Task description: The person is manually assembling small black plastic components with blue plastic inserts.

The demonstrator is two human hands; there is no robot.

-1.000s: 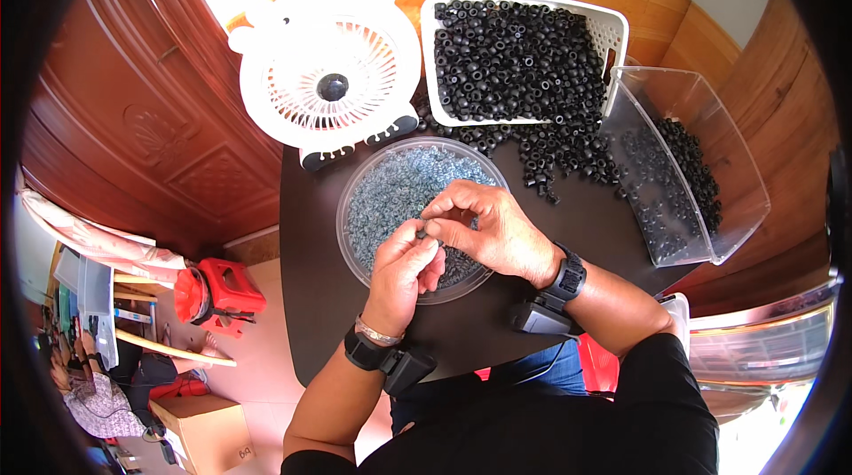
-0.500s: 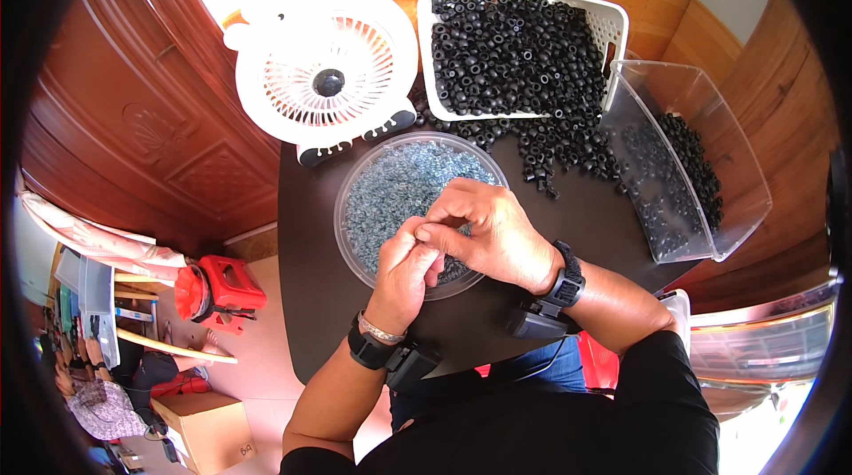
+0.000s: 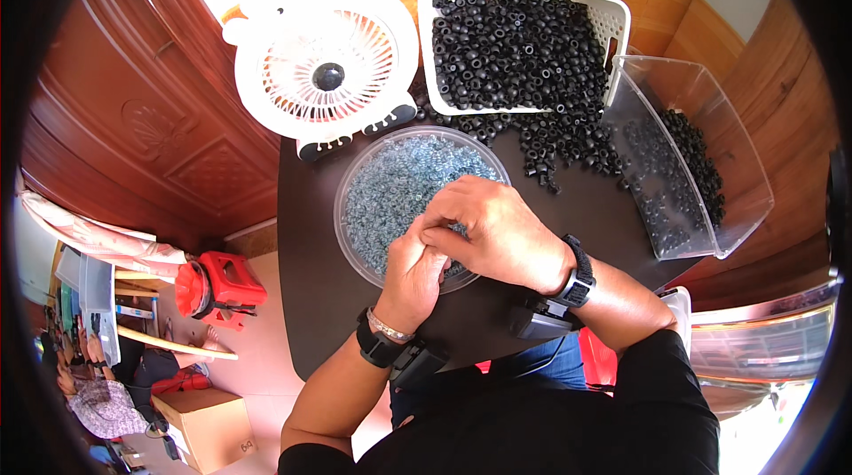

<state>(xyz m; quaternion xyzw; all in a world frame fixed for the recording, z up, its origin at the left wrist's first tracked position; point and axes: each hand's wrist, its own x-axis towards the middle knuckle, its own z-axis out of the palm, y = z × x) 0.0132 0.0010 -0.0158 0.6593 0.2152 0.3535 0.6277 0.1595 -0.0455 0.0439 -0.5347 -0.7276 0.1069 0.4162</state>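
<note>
Translucent blue beads [image 3: 390, 186] lie beneath your left hand [image 3: 411, 275] and right hand [image 3: 499, 231], pressed together; whether they pinch anything, I cannot tell.

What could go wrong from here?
1. The left hand and right hand meet over the bowl, hiding their grip; anything pinched there could slip into the blue pieces.
2. Loose black pieces lie beside the bowl; a bump might mix some in.
3. The clear bin sits near the table's edge; a nudge might tip it.
</note>
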